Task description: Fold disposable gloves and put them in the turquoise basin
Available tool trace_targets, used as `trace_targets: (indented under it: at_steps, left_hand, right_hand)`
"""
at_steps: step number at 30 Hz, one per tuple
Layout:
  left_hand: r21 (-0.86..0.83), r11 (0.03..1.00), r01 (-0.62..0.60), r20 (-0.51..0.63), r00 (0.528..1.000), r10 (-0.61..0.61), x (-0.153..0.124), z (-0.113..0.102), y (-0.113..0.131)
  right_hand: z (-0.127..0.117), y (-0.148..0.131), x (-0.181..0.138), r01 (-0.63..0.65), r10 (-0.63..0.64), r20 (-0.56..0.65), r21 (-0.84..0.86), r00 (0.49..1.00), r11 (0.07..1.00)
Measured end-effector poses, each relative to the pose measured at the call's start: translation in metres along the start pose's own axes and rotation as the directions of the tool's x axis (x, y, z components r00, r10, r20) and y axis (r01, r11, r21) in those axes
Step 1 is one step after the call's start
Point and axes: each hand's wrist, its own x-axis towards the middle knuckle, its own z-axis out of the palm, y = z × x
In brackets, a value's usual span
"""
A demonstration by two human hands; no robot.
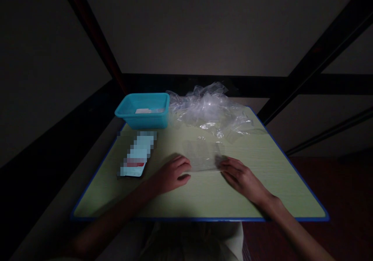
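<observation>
A flat, clear plastic bag (202,156) lies on the table between my hands. My left hand (174,174) is at its near left corner, fingers bent and the thumb apart from them, with the fingertips at the bag's edge and nothing visibly gripped. At the near right corner, my right hand (243,179) has its fingers together on the bag's edge; its thumb is mostly hidden. Just beyond the flat bag is a loose heap of crumpled clear plastic bags (208,107).
A turquoise plastic basket (145,120) with some pale items inside stands at the back left. In front of it lies a phone (136,154) with its screen lit and blurred out. The pale green table (204,204) has a blue edge, and a wall rises behind it.
</observation>
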Motion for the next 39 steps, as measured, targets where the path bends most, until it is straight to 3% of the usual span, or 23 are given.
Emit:
trace_targets:
  at_steps: [7,11,16,21,26,29,32,36,39]
  left_hand:
    - [0.119,0.991,-0.056,-0.101,0.993,0.068,0.0,-0.002,-0.003]
    - [0.01,0.998,0.062,-0.152,0.987,-0.06,0.004,-0.009,-0.004]
    - [-0.163,0.965,0.206,-0.035,0.976,-0.214,0.013,-0.034,0.01]
    - [-0.291,0.905,0.31,0.075,0.95,-0.302,0.021,-0.068,0.033]
    - [-0.512,0.775,0.369,0.139,0.927,-0.349,0.022,-0.09,0.052]
    - [-0.657,0.594,0.465,0.222,0.871,-0.438,0.024,-0.093,0.054]
    - [-0.714,0.423,0.557,0.299,0.79,-0.536,0.031,-0.086,0.045]
    - [-0.681,0.332,0.653,0.383,0.704,-0.598,0.038,-0.062,0.017]
    - [-0.582,0.338,0.74,0.416,0.628,-0.657,0.04,-0.041,-0.003]
  right_hand:
    - [-0.008,-0.001,0.003,-0.101,0.106,-0.044,0.098,0.993,0.99]
    - [-0.02,-0.002,0.006,-0.14,0.15,-0.053,0.165,0.987,0.976]
    - [-0.041,-0.009,0.014,-0.172,0.18,-0.005,0.268,0.984,0.948]
    - [-0.07,-0.025,0.018,-0.176,0.194,-0.035,0.293,0.98,0.94]
    - [-0.096,-0.044,0.021,-0.235,0.28,-0.081,0.351,0.957,0.906]
    - [-0.103,-0.049,0.029,-0.315,0.404,-0.106,0.461,0.908,0.829]
    - [-0.094,-0.042,0.037,-0.396,0.523,-0.036,0.611,0.851,0.686]
    - [-0.056,-0.016,0.04,-0.511,0.609,0.124,0.687,0.784,0.518]
    - [-0.021,0.002,0.036,-0.563,0.61,0.224,0.694,0.76,0.448]
